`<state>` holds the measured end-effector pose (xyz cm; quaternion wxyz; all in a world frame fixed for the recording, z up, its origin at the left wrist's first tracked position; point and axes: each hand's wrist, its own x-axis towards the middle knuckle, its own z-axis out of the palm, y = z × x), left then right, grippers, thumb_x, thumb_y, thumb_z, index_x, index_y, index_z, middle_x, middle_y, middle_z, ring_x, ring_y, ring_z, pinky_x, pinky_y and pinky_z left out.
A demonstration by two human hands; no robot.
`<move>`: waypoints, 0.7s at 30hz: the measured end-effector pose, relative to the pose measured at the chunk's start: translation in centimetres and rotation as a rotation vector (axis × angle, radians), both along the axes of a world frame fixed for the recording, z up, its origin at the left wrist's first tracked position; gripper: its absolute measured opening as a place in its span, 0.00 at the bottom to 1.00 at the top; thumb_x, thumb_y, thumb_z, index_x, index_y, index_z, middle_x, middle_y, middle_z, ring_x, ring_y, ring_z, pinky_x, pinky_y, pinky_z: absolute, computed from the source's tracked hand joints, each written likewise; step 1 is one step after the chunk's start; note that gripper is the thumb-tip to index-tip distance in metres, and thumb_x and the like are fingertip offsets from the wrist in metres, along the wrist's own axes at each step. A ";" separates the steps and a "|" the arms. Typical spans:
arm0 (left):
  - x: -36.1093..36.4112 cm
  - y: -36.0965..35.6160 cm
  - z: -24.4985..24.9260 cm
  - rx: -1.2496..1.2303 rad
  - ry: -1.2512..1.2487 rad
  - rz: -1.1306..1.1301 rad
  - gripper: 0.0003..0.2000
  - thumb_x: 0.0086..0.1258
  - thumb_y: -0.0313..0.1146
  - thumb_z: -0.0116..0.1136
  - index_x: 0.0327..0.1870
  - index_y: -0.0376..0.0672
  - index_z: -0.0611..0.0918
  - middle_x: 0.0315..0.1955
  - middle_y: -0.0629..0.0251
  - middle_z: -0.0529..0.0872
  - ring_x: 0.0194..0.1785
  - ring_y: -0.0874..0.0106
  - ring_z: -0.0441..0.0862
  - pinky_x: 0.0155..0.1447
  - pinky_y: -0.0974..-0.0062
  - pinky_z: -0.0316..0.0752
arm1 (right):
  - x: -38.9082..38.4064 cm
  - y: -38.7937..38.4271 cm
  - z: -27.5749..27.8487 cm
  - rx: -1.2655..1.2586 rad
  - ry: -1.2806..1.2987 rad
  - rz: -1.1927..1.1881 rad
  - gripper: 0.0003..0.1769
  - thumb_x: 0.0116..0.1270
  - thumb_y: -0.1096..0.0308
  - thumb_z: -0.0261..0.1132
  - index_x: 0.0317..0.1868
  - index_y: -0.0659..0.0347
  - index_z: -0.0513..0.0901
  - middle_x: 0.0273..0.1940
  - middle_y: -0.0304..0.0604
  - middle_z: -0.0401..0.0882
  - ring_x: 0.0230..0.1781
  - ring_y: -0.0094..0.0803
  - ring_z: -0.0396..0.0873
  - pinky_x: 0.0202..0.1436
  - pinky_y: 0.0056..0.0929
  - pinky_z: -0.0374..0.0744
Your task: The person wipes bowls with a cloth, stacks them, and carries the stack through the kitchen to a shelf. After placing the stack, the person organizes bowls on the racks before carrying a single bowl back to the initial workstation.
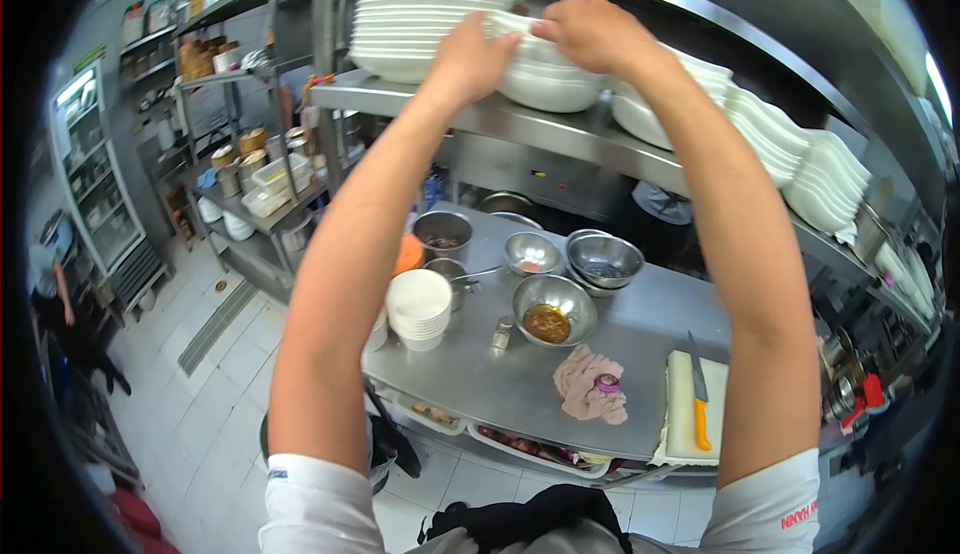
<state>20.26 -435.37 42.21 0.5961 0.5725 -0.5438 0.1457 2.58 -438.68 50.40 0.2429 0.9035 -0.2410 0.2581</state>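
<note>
Both my arms reach up to a steel shelf [600, 137]. My left hand [474, 57] is at the left rim of a stack of white bowls [548, 82], its fingers closed on the edge. On the right rim of the same stack, my right hand [592, 34] has its fingers bent and pressed together at the top bowl. A tall stack of white plates [400, 24] stands left of my left hand. More white dishes [765, 134] are stacked along the shelf to the right.
Below, a steel table [480, 364] holds metal bowls [605, 259], a bowl of brown sauce [548, 322], white tubs [418, 306], a pinkish cloth [585, 386] and a knife [698, 394] on a cutting board [680, 424]. A person [65, 304] stands far left.
</note>
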 end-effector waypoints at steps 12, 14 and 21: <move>-5.5 10.1 -5.3 -0.452 0.332 -0.404 0.30 0.73 0.35 0.62 0.69 0.27 0.66 0.48 0.56 0.83 0.47 0.72 0.81 0.52 0.74 0.77 | -3.9 7.0 -6.9 -0.037 -0.786 0.609 0.20 0.77 0.62 0.60 0.64 0.63 0.77 0.53 0.50 0.85 0.55 0.37 0.82 0.61 0.33 0.76; -7.8 16.0 -10.5 -0.466 0.442 -0.843 0.14 0.76 0.30 0.58 0.57 0.37 0.71 0.38 0.70 0.77 0.40 0.80 0.76 0.44 0.80 0.74 | -9.7 7.6 -12.8 -0.195 -0.659 0.507 0.24 0.83 0.60 0.45 0.63 0.72 0.75 0.65 0.58 0.75 0.66 0.40 0.74 0.74 0.37 0.66; -13.3 30.0 -40.0 0.500 0.662 -0.880 0.17 0.75 0.43 0.61 0.29 0.41 0.77 0.21 0.77 0.73 0.26 0.83 0.67 0.31 0.79 0.63 | -13.4 19.4 -35.5 0.306 -0.965 0.690 0.25 0.62 0.63 0.62 0.54 0.66 0.66 0.41 0.56 0.78 0.39 0.48 0.80 0.52 0.50 0.80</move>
